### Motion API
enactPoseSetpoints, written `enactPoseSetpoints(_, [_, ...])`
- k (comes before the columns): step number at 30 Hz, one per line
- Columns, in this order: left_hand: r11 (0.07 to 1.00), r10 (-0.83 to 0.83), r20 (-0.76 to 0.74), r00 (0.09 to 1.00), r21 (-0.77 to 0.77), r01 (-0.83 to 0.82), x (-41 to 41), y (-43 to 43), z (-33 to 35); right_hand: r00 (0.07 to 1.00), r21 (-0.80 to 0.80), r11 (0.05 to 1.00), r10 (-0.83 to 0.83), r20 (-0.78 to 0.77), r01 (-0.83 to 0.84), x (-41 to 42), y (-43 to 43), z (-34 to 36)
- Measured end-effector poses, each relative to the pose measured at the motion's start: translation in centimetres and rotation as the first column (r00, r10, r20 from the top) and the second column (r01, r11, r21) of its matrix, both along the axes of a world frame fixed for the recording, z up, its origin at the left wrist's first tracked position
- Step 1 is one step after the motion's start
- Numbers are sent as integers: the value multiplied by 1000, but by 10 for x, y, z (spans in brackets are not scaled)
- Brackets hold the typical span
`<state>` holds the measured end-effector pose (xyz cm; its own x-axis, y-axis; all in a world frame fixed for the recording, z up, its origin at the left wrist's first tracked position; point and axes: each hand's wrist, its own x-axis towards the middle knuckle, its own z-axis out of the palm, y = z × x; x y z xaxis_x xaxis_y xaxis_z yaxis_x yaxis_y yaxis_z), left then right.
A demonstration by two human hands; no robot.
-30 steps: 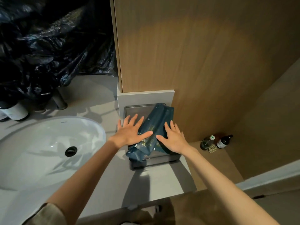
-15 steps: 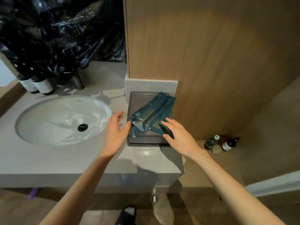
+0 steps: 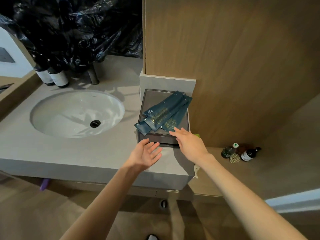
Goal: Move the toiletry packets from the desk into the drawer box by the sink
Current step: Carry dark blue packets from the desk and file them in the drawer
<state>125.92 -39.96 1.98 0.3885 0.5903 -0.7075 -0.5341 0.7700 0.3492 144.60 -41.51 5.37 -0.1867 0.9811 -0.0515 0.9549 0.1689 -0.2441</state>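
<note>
Dark teal toiletry packets (image 3: 161, 114) lie in a loose slanted pile on top of the dark grey drawer box (image 3: 149, 97), which stands on the counter right of the sink against a wood panel. One packet's corner hangs over the box's front left edge. My left hand (image 3: 144, 154) is open, fingers straight, just in front of the box's front face. My right hand (image 3: 187, 142) is open too, fingertips reaching to the near end of the packets at the box's front right corner. Neither hand holds anything.
A white oval sink (image 3: 78, 113) is set in the grey counter (image 3: 69, 153). Two dark bottles (image 3: 53, 77) and a tap (image 3: 94, 75) stand behind it under black plastic sheeting (image 3: 78, 28). Small bottles (image 3: 242, 152) sit on a lower shelf at right.
Both hands have lifted off the packets and drawn back toward me; the left has dropped to the box's front. The camera has pulled back, showing more of the counter.
</note>
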Motion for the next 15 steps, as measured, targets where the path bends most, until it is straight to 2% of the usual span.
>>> enactPoseSetpoints(5, [996,84,129,988,-31,-81,9,2,-5,999,-27,999,-33,-18,32,-2,3,-2])
enactPoseSetpoints(15, [998,-55,35,998,-6,55,-1,-22,-16,997,-138,987,-79,-2,78,-9,5,8])
